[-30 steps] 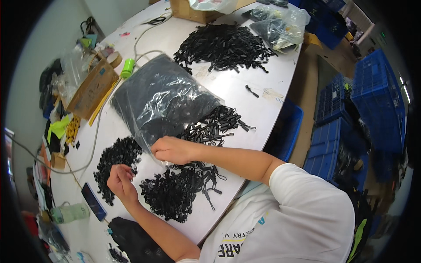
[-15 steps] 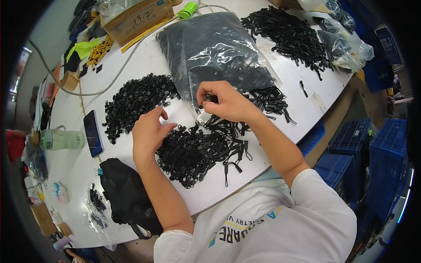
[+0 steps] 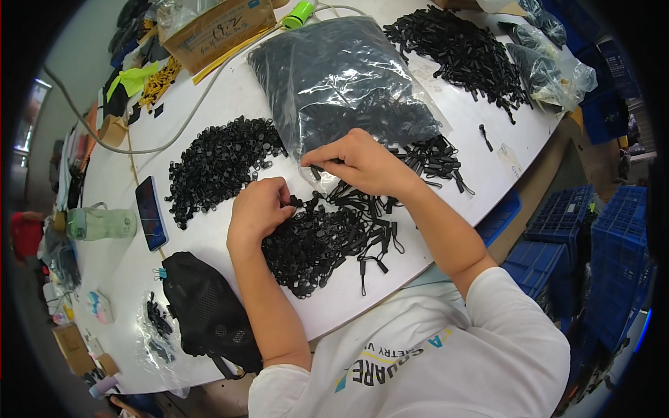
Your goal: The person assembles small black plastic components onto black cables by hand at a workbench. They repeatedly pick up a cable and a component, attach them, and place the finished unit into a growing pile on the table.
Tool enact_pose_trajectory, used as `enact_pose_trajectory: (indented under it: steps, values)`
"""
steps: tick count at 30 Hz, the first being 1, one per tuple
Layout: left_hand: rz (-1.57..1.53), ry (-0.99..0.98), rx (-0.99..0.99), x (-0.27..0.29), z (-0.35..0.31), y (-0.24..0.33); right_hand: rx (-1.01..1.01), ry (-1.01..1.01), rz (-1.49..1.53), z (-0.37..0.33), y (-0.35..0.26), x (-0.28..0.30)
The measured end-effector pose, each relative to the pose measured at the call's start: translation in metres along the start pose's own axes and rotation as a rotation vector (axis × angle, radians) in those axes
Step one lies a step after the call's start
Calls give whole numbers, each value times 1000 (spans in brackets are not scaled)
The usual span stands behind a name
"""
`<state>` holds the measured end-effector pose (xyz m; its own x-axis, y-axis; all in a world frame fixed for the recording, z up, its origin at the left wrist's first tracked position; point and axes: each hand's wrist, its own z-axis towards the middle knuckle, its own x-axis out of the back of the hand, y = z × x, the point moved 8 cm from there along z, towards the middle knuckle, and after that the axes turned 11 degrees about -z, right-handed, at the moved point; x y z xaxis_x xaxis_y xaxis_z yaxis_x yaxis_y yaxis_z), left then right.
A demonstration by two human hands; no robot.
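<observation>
The right hand (image 3: 352,167) pinches a small black piece (image 3: 316,172) between thumb and fingers, a fingertip grip that seems to suit so slight a part. Just left of it and nearer the body, the left hand (image 3: 261,209) curls at the edge of a near pile (image 3: 306,254) of black looped pieces; whether its fingers grip one, I cannot tell. Beyond the left hand lies a second pile (image 3: 223,164) of similar pieces. Just right of the right hand, black corded pulls (image 3: 435,160) lie by a clear bag (image 3: 334,63) of dark contents. The piles sit apart on the white table (image 3: 331,303), probably to keep kinds separate within reach.
</observation>
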<state>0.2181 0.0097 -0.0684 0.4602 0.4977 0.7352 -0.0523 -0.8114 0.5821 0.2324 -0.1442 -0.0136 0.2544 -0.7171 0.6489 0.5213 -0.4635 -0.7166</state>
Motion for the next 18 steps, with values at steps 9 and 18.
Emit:
enact_pose_trajectory:
  steps: [9,18]
  values:
    - [-181,47,-105,6,-3,9,-143,-36,-167,-4,3,5]
    - [-613,190,-231,33,-15,21,-5,75,-335,-4,-9,-1]
